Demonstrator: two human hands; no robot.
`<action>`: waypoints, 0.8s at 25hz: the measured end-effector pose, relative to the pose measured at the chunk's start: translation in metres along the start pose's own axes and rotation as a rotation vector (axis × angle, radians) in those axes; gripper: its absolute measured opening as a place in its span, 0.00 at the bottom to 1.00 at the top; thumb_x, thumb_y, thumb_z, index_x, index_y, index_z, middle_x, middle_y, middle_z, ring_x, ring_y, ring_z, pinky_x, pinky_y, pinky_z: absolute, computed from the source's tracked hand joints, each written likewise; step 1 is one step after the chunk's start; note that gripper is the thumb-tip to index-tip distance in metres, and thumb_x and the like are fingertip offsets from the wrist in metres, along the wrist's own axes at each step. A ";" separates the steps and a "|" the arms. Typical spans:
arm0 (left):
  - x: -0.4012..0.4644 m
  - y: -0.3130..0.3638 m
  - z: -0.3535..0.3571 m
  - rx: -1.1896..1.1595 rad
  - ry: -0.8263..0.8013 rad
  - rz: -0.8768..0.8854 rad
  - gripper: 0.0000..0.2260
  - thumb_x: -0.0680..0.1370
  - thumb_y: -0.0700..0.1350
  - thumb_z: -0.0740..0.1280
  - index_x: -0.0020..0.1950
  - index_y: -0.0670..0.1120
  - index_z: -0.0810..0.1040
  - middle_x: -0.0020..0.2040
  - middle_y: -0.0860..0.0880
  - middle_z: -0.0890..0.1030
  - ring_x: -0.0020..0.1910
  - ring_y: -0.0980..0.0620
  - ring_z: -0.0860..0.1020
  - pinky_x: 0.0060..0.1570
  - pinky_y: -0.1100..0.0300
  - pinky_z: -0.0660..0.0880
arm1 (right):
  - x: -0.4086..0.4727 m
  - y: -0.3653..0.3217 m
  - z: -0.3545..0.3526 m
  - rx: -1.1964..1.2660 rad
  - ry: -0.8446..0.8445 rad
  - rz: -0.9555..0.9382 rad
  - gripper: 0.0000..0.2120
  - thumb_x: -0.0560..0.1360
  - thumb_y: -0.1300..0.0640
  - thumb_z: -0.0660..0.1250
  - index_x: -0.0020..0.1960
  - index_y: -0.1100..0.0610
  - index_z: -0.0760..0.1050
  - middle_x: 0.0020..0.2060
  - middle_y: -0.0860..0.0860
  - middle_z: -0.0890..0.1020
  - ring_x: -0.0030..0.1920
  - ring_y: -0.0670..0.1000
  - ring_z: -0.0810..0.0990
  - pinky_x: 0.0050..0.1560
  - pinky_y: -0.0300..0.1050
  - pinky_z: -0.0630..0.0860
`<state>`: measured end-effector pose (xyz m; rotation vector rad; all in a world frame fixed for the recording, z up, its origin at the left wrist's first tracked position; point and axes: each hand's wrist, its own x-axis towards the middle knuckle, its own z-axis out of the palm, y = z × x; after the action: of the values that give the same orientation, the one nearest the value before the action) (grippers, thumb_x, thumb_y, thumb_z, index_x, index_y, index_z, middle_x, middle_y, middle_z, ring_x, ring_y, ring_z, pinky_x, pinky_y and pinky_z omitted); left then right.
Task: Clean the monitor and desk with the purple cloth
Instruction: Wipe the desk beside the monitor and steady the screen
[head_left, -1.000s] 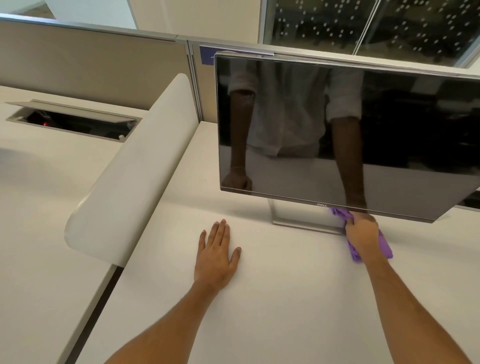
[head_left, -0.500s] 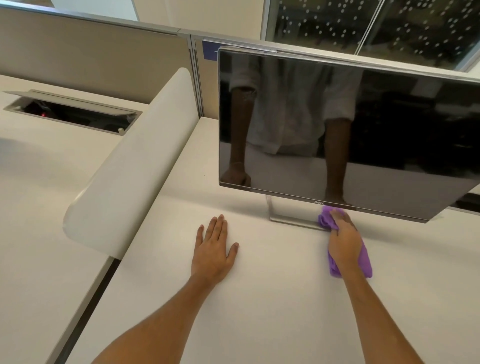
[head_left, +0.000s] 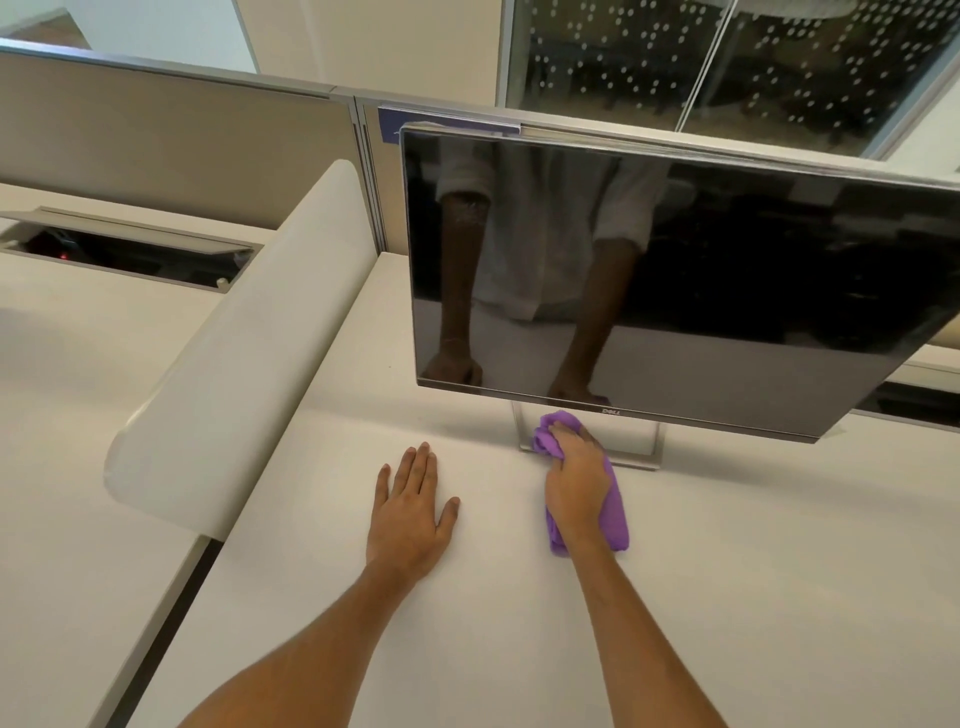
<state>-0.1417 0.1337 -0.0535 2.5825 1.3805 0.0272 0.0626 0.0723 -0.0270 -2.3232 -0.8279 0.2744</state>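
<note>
My right hand (head_left: 577, 480) presses bunched purple cloth (head_left: 613, 512) onto desk (head_left: 519, 623), at front edge of monitor stand (head_left: 655, 451). My left hand (head_left: 410, 512) lies flat on desk, fingers straight, just left of cloth. Dark monitor (head_left: 675, 280) above reflects my arms. White rounded divider (head_left: 234, 358) at left; open cable tray (head_left: 124, 249) on neighbouring desk.

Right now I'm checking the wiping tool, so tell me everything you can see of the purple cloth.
The purple cloth is soft, bunched fabric, crumpled rather than folded flat. It lies on the white desk top just in front of the monitor's silver stand base, below the screen's lower edge. The right hand lies on top of it, fingers curled into its far end, covering its middle; purple shows beyond the fingertips and beside the wrist. Nothing else touches it.
</note>
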 end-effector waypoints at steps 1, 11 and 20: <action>0.001 0.001 0.000 0.002 -0.004 -0.002 0.36 0.75 0.64 0.33 0.78 0.46 0.44 0.78 0.51 0.43 0.76 0.53 0.40 0.74 0.51 0.39 | -0.002 -0.014 0.008 0.008 -0.016 0.004 0.17 0.79 0.65 0.62 0.67 0.60 0.73 0.60 0.58 0.78 0.60 0.58 0.76 0.63 0.48 0.71; 0.002 -0.004 0.005 -0.034 0.055 0.021 0.31 0.79 0.59 0.44 0.77 0.43 0.53 0.78 0.49 0.51 0.77 0.53 0.46 0.73 0.51 0.41 | 0.020 0.034 -0.020 -0.457 -0.155 -0.374 0.31 0.70 0.70 0.64 0.71 0.52 0.69 0.68 0.51 0.74 0.69 0.55 0.70 0.71 0.53 0.60; 0.001 -0.004 0.004 -0.038 0.075 0.026 0.31 0.79 0.59 0.44 0.77 0.43 0.53 0.78 0.50 0.51 0.77 0.53 0.46 0.73 0.51 0.41 | 0.024 0.101 -0.070 -0.684 -0.089 -0.218 0.34 0.69 0.69 0.69 0.73 0.57 0.67 0.68 0.55 0.74 0.68 0.61 0.71 0.71 0.58 0.61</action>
<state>-0.1440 0.1353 -0.0583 2.5926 1.3569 0.1545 0.1582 -0.0081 -0.0371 -2.8154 -1.3740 -0.0119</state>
